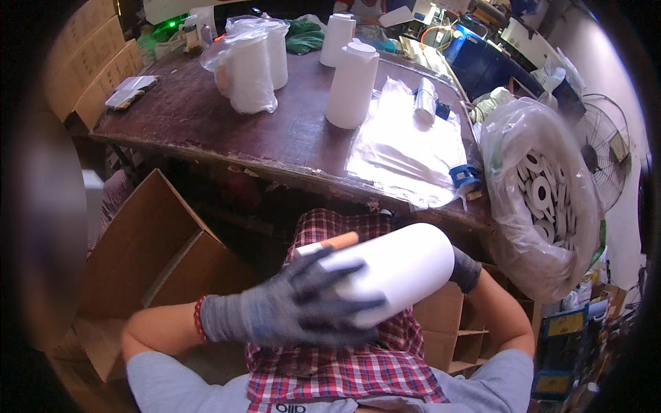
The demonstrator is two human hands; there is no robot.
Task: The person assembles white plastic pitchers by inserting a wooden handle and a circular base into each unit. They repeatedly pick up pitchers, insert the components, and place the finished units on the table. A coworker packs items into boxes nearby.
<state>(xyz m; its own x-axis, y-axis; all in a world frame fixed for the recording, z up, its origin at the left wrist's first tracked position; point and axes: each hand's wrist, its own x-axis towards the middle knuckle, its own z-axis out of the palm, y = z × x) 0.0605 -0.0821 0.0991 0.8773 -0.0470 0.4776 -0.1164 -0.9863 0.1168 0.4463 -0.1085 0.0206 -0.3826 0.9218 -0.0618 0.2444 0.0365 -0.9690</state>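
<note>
A white cylindrical jug (pixel 406 268) with an orange-brown handle (pixel 340 241) lies tilted in front of me, above my lap. Its flat base faces up and to the right. My left hand (pixel 296 306), in a grey glove with dark fingers, is closed round the jug's upper end; its fingers are a little blurred. At the base end, my gloved right hand (pixel 467 270) holds the jug from behind, with its fingers hidden. On the table stand two similar white jugs, a nearer one (pixel 353 86) and a farther one (pixel 337 40).
Plastic-wrapped jugs (pixel 251 72) stand on the dark table (pixel 296 138). Clear bags (pixel 406 151) and a tape dispenser (pixel 465 179) lie at its right. Beyond are a large plastic sack (pixel 582 265) of white parts and a fan (pixel 602 151). Open cardboard boxes (pixel 162 237) flank me.
</note>
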